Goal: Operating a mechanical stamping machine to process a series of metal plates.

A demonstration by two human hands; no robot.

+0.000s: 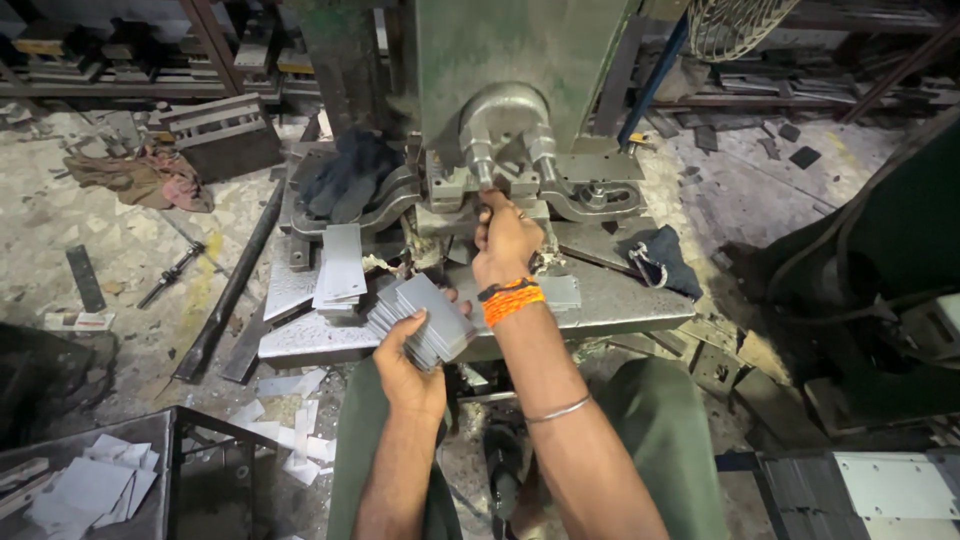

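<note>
Right hand (505,238) is pushed up into the press die (495,185), fingers closed on something hidden, while the fanned stack of plates (420,320), gripped by the left hand (405,365), is held just below it.

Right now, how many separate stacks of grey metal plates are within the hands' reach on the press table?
2: a fanned stack held in the left hand, and a stack lying on the table left of it. More may be hidden behind the right hand.
</note>
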